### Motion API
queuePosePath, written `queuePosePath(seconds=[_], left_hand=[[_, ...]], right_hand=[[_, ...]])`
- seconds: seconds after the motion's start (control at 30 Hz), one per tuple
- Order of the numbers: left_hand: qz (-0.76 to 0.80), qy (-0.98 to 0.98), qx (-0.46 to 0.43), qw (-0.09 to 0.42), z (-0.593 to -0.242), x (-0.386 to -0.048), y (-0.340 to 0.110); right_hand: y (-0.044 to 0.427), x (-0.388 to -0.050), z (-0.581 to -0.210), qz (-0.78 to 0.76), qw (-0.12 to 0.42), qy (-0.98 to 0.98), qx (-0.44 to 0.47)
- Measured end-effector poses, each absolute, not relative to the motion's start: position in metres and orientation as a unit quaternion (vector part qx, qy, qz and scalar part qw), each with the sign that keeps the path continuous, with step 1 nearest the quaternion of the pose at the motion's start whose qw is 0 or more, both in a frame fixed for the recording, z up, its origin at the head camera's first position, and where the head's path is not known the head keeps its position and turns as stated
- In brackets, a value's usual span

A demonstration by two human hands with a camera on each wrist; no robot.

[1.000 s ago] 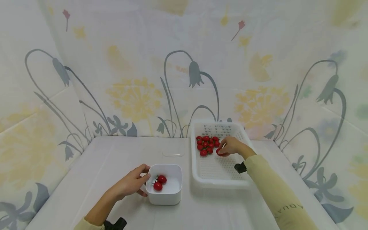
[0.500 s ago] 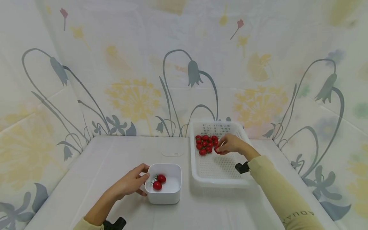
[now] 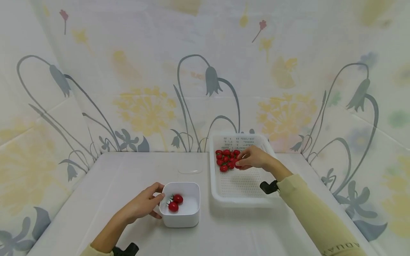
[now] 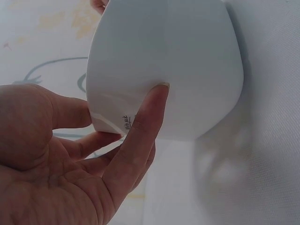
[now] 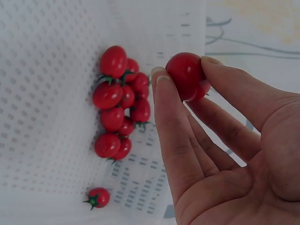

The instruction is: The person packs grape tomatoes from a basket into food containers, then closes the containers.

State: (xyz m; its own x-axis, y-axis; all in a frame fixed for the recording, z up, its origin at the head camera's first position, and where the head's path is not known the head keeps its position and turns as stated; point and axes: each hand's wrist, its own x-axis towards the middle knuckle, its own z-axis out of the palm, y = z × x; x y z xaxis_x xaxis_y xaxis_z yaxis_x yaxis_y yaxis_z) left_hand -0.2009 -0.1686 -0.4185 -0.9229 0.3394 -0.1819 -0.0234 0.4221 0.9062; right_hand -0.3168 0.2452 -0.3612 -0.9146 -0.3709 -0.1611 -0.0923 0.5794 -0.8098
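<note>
In the head view my left hand [image 3: 144, 202] holds the left side of a small white box [image 3: 181, 221]. The left wrist view shows its thumb at the rim and a finger against the outer wall. Two cherry tomatoes [image 3: 173, 207] lie in the box. My right hand [image 3: 254, 158], over the white basket [image 3: 243, 202], pinches a cherry tomato [image 5: 183, 72] between thumb and fingertips. Another bit of red shows behind it; I cannot tell whether it is held too. A cluster of cherry tomatoes [image 5: 112, 117] lies in the basket, with a single tomato [image 5: 99, 197] apart from it.
Behind the box a clear flat piece with a rounded edge [image 3: 190, 172] lies on the white table [image 3: 128, 167]. The perforated basket stands to the right of the box. A flower-printed cloth [image 3: 144, 71] hangs around the back and sides.
My right hand has shifted slightly left toward the tomato cluster, still pinching the tomato. The left hand and box keep their places. The head view has turned a little.
</note>
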Motion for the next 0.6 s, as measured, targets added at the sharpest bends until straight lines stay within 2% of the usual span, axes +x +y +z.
queuePosePath(seconds=[0.6], left_hand=[[0.528,0.826,0.096,0.171,-0.418,-0.200,-0.169]], right_hand=[[0.220,-0.292,-0.353,-0.452,0.139,0.865,-0.168]])
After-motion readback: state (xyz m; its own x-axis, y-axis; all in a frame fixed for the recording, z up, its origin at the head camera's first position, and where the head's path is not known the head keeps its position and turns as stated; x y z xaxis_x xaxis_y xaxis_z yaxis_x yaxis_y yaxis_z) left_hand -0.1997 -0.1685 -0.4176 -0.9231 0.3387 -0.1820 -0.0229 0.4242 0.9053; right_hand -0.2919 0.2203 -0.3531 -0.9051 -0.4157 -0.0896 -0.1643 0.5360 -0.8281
